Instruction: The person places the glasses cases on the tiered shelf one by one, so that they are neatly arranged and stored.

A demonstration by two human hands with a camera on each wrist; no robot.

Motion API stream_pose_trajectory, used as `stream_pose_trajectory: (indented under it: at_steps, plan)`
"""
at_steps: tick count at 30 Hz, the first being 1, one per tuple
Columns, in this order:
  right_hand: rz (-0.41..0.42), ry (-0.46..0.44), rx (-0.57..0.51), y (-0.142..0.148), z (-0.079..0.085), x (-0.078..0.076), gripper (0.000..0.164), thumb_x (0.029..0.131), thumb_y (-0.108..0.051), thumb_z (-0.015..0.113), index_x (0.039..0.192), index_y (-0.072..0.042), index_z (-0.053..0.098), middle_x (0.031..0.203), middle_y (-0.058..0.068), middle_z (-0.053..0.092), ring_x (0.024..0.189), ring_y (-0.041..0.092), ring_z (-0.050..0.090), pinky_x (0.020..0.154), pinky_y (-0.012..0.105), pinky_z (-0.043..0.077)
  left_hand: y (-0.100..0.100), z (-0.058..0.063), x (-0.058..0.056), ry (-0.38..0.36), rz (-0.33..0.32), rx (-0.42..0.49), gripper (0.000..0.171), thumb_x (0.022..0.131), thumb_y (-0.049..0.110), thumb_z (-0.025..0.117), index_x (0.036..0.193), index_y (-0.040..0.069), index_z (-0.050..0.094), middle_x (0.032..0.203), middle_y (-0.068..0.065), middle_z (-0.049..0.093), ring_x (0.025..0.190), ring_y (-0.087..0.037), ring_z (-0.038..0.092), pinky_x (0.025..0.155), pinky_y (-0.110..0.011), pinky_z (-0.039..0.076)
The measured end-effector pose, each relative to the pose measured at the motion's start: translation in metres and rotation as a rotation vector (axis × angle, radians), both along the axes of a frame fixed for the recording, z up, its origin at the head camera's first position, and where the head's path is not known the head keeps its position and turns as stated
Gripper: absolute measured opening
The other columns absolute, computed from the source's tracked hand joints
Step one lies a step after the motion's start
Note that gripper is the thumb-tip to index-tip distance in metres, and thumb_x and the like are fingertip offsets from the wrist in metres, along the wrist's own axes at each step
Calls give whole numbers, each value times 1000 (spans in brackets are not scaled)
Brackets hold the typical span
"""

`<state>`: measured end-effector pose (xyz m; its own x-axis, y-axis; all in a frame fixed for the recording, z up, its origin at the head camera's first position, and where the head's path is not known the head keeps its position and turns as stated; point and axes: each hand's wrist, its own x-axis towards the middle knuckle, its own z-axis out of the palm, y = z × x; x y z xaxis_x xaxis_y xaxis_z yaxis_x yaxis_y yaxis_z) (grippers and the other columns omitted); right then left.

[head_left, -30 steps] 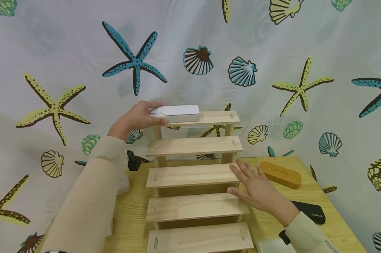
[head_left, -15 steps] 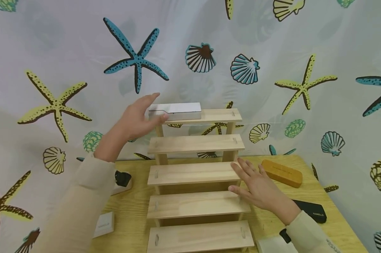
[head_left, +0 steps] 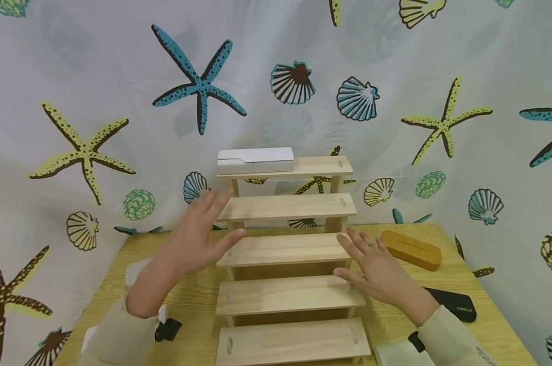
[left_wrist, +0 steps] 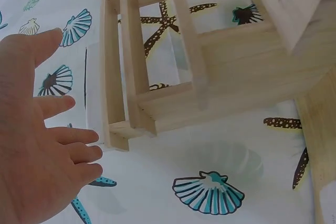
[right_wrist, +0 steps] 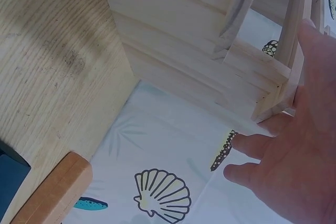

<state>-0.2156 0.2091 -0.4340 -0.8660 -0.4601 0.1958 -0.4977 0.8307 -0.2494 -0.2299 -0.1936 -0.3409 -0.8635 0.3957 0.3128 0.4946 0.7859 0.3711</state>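
Observation:
A tiered wooden rack [head_left: 285,249] with several step-like shelves stands in the middle of the table. On the left part of its top shelf lies a long white box [head_left: 255,160]. My left hand [head_left: 195,239] is held out beside the rack's left side, fingers spread and holding nothing; the left wrist view shows the left hand [left_wrist: 47,140] near the shelf ends. At the rack's right side is my right hand [head_left: 378,274], its fingertips at the right end of the third shelf from the top. In the right wrist view the right hand's fingers [right_wrist: 252,145] are extended alongside the wood.
Right of the rack lie an orange-brown case [head_left: 411,249] and a black case [head_left: 451,304]. A white item [head_left: 401,353] sits at the front right, partly under my sleeve. More white items [head_left: 136,272] are partly hidden by my left arm. A patterned curtain [head_left: 276,122] hangs behind.
My left hand has let go of the white box on the top shelf and moved back down toward me. The box stays in place; my right hand keeps its position.

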Motion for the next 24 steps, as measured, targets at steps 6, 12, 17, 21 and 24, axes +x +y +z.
stream_pose_trajectory:
  at_steps: [6, 12, 17, 21, 24]
  plan:
    - [1, -3, 1, 0, -1, 0, 78, 106, -55, 56, 167, -14, 32, 174, 18, 26, 156, 49, 31, 122, 76, 21, -5, -29, 17, 9, 7, 5, 82, 102, 50, 66, 167, 15, 31, 170, -27, 27, 156, -55, 23, 116, -76, 31]
    - [3, -7, 3, 0, -1, 0, 78, 106, -55, 56, 167, -14, 31, 174, 18, 26, 157, 49, 30, 122, 76, 21, -29, -63, 34, -29, 5, 72, 90, 97, 48, 74, 168, 19, 28, 171, -25, 28, 156, -53, 27, 114, -76, 34]
    - [6, 4, 12, 0, 0, 0, 78, 106, -54, 57, 167, -13, 32, 174, 18, 26, 156, 49, 31, 121, 75, 22, -57, -94, 48, -8, 60, 167, 91, 92, 42, 82, 166, 18, 35, 165, -21, 43, 149, -50, 43, 109, -70, 44]
    - [11, 17, 10, 0, 0, 0, 78, 105, -54, 58, 167, -12, 32, 174, 19, 26, 156, 49, 32, 121, 75, 24, -80, -117, 58, 32, 171, 230, 78, 89, 38, 86, 156, 17, 52, 152, -17, 60, 139, -48, 55, 112, -52, 49]
    - [16, 18, -2, 0, -1, 1, 78, 105, -53, 58, 167, -12, 32, 173, 19, 27, 156, 49, 32, 121, 76, 24, -100, -134, 62, 145, 242, 251, 65, 85, 31, 91, 141, 12, 65, 135, -15, 72, 123, -42, 67, 104, -15, 47]
